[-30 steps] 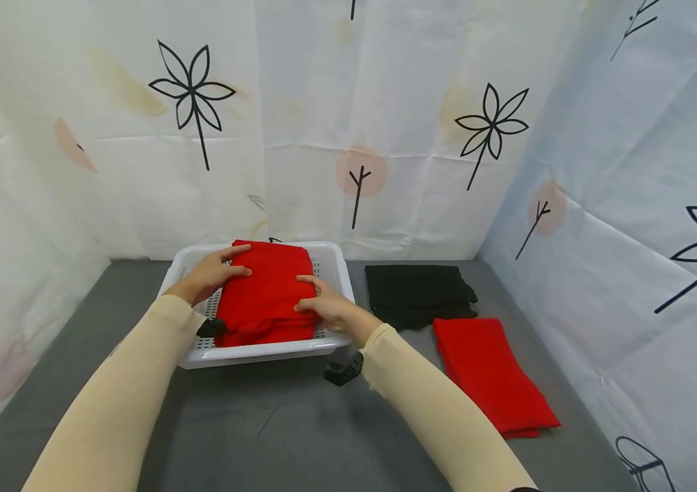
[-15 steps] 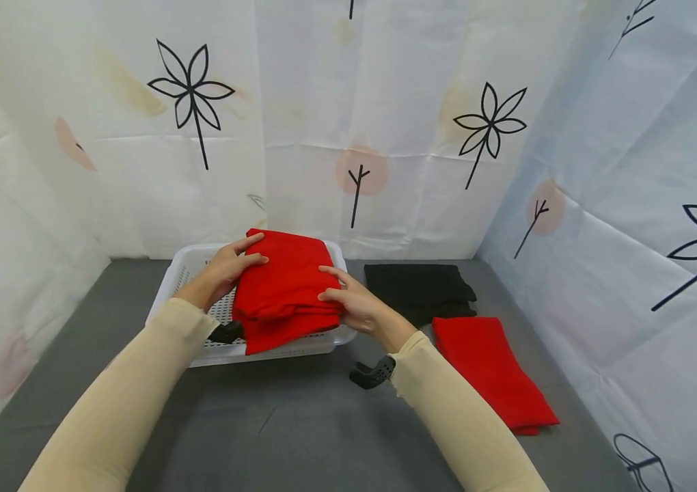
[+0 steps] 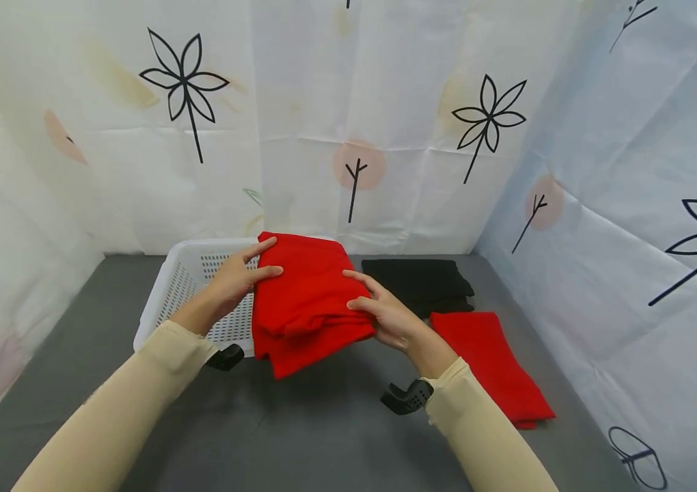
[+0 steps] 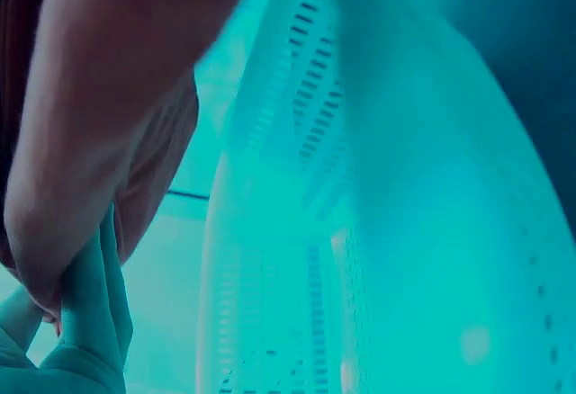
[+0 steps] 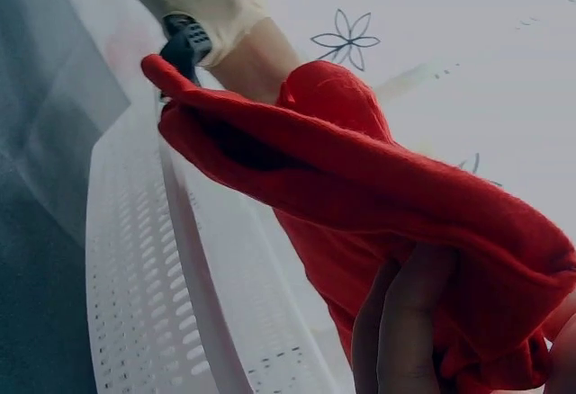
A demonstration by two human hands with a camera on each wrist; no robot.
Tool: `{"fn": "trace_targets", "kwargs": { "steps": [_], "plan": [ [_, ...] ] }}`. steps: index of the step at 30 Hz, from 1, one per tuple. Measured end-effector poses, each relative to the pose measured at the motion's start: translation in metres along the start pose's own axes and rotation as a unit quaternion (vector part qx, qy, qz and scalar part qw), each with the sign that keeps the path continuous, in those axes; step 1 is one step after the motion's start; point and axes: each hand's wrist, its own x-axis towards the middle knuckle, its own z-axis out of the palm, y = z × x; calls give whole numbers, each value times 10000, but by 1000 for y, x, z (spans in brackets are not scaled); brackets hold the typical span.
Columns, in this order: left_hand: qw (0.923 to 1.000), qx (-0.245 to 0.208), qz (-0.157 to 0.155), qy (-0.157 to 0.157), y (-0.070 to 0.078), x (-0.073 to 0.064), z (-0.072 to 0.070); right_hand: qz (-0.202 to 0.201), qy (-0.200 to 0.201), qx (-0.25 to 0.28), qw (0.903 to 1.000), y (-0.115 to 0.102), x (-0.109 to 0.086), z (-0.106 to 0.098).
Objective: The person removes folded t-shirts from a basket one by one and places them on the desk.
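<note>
Both hands hold a folded red cloth point(image 3: 308, 290) above the right part of a white perforated plastic basket point(image 3: 160, 294). My left hand point(image 3: 234, 280) grips its left edge, thumb and a finger on top. On the opposite edge my right hand point(image 3: 388, 314) grips it the same way. In the right wrist view, fingers point(image 5: 409, 322) curl under the layered cloth point(image 5: 378, 187), with the basket point(image 5: 148, 259) below. The left wrist view has a strong blue-green tint; there the left hand's fingers point(image 4: 90, 304) press under the cloth point(image 4: 108, 97), beside the basket point(image 4: 270, 259).
A folded black cloth point(image 3: 416, 280) lies on the grey table point(image 3: 213, 424) right of the basket. In front of it lies another folded red cloth point(image 3: 484, 355). White printed fabric point(image 3: 299, 102) stands behind and along both sides.
The red cloth has been lifted up out of the basket and carried right and slightly nearer by both hands. More of the basket's inside now shows. The cloths on the right stay put.
</note>
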Motion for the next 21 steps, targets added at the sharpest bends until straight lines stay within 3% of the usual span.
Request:
{"fn": "trace_targets", "kwargs": {
  "steps": [6,13,21],
  "plan": [
    [9992,272,223,-168,-7,-11,12,-79,5,-81,9999,5,-23,-4],
    [9978,149,546,-355,-18,-19,33,-264,-95,-100,9996,22,-51,-11],
    [9956,325,804,-353,-28,-23,48,-227,113,-233,9994,36,-68,-14]
  ]
}}
